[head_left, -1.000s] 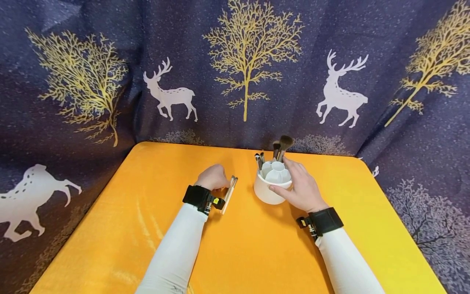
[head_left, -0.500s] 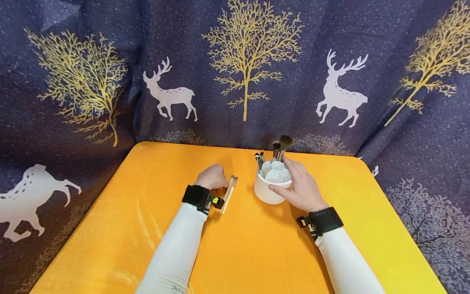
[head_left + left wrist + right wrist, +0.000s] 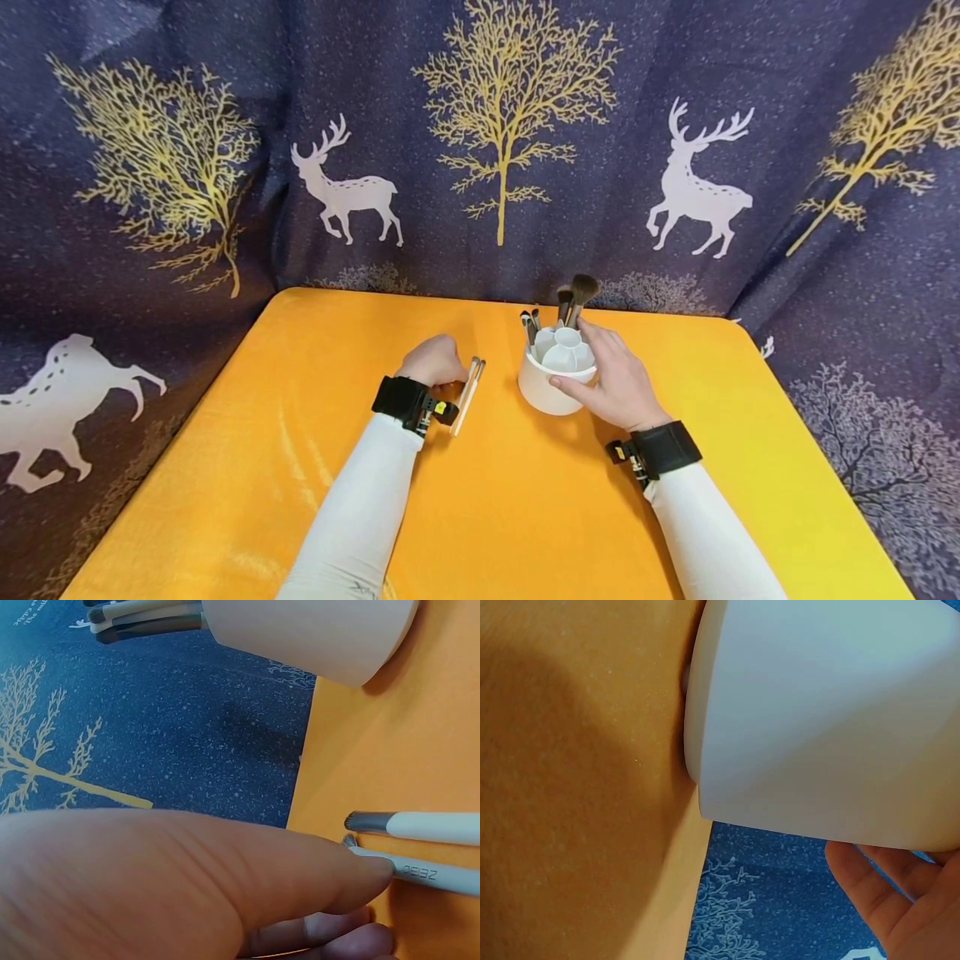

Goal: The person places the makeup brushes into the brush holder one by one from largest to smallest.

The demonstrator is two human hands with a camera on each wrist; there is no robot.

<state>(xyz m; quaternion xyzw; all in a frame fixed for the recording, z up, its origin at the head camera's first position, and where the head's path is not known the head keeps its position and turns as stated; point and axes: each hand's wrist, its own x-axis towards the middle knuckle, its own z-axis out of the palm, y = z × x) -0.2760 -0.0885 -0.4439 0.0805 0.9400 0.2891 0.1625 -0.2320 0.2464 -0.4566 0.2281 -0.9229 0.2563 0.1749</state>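
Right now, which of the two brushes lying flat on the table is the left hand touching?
The left hand touches the nearer brush, the one with lettering on its handle. The other brush lies beside it, toward the white holder, untouched.

The brush holder (image 3: 550, 379) looks like smooth matt white plastic. The table (image 3: 510, 508) wears a faintly shiny orange cloth; the printed curtain (image 3: 480, 142) behind is matt fabric.

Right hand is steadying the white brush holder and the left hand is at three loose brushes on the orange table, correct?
Not quite: two loose brushes, not three, lie by the left hand, as the head view shows. The right hand does steady the white brush holder on the orange table.
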